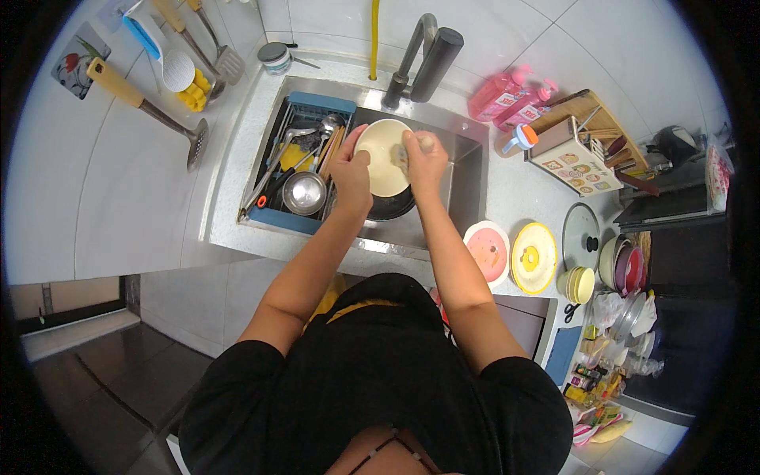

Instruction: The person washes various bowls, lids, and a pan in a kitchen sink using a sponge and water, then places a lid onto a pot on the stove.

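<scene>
A cream bowl (380,175) is tilted over the sink (466,172), its inside facing up. My left hand (351,178) grips its left side, thumb over the rim. At the right side of the bowl, my right hand (424,163) is closed around what looks like a dish brush with a pale round knob (426,142). The brush's head is blurred against the bowl's inner wall. Underneath, a black pan (389,206) is partly hidden by the bowl. A dark grey faucet (436,65) stands behind the sink.
Left in the sink, a blue-ended drying rack (320,102) holds ladles, chopsticks and a metal bowl (304,193). Pink soap bottles (496,95) and a knife holder (579,160) stand right. Plates (534,261), a glass lid (580,231) and stacked bowls (576,285) line the counter.
</scene>
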{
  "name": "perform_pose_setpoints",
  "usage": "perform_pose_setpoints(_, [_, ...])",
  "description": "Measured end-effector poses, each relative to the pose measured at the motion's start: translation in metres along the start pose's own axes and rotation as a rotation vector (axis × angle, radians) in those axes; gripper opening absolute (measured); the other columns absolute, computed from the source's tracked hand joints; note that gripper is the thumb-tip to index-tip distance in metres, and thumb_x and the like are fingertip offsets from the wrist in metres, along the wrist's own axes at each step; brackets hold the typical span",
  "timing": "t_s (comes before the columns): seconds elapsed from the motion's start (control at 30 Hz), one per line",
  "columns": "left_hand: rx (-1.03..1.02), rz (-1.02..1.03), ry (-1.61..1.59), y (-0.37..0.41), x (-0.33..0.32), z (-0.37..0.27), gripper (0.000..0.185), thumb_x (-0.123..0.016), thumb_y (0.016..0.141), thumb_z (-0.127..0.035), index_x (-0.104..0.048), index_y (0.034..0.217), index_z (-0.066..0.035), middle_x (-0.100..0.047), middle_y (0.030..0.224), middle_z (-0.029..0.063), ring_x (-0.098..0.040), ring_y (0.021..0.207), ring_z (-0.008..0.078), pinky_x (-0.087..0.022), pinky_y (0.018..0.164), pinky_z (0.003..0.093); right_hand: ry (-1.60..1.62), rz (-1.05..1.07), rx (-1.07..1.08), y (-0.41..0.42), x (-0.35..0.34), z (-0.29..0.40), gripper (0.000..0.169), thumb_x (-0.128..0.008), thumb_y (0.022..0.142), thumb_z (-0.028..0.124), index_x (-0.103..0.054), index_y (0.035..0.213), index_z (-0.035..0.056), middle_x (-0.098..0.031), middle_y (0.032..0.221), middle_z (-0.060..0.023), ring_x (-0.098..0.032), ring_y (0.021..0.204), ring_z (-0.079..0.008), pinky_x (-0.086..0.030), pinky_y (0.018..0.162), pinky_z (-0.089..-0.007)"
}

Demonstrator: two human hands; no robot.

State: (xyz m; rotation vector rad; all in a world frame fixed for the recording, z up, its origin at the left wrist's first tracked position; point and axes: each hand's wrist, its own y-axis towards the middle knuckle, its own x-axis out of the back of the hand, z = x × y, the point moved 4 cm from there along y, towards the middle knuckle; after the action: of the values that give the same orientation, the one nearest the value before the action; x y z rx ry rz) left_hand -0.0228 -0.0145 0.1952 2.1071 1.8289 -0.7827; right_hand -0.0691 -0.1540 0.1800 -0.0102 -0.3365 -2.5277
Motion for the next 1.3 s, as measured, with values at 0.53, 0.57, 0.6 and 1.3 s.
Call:
perform_pose_setpoints(0.53, [0.129,0.041,-0.101,-0.007,-0.004,-0.002,0.051,-0.042,0.066,0.008,-0.056,0.115,0.004,-0.062,0.104,0.0103,-0.061,0.091,0.0178,-0.049,0.079,0.0269,0.032,0.032,-0.06,-0.011,0.019,0.004,0.016,-0.063,0.081,0.013,-0.064,0.09,0.0001,-0.062,0.072,-0.0024,-0.056,0.064,-0.0075,-0.046,0.06,-0.0236])
perform_pose_setpoints(0.57, [0.126,0.048,-0.099,-0.007,-0.004,0.0,0.053,-0.042,0.064,0.008,-0.056,0.115,0.004,-0.062,0.105,0.01,-0.06,0.092,0.0182,-0.049,0.08,0.0273,0.052,0.032,-0.086,-0.011,0.019,0.009,0.016,-0.063,0.081,0.013,-0.064,0.089,0.0,-0.061,0.072,-0.0023,-0.056,0.064,-0.0077,-0.046,0.06,-0.0238])
perform_pose_setpoints(0.6, [0.124,0.058,-0.097,-0.008,-0.005,0.0,0.055,-0.041,0.063,0.008,-0.056,0.116,0.004,-0.061,0.106,0.0098,-0.06,0.094,0.0187,-0.048,0.082,0.0278,0.073,0.031,-0.11,-0.012,0.019,0.012,0.016,-0.063,0.081,0.014,-0.064,0.088,-0.0001,-0.061,0.071,-0.0021,-0.056,0.064,-0.0078,-0.046,0.06,-0.024])
perform_pose_setpoints(1.3, [0.219,0.048,-0.084,-0.005,0.006,-0.002,0.063,-0.042,0.062,0.008,-0.048,0.124,0.005,-0.059,0.111,0.01,-0.058,0.097,0.0189,-0.047,0.084,0.0269,-0.046,0.086,0.0,-0.012,0.015,0.007,0.014,-0.061,0.078,0.012,-0.066,0.085,0.0009,-0.063,0.071,-0.0021,-0.057,0.064,-0.0076,-0.047,0.059,-0.0249])
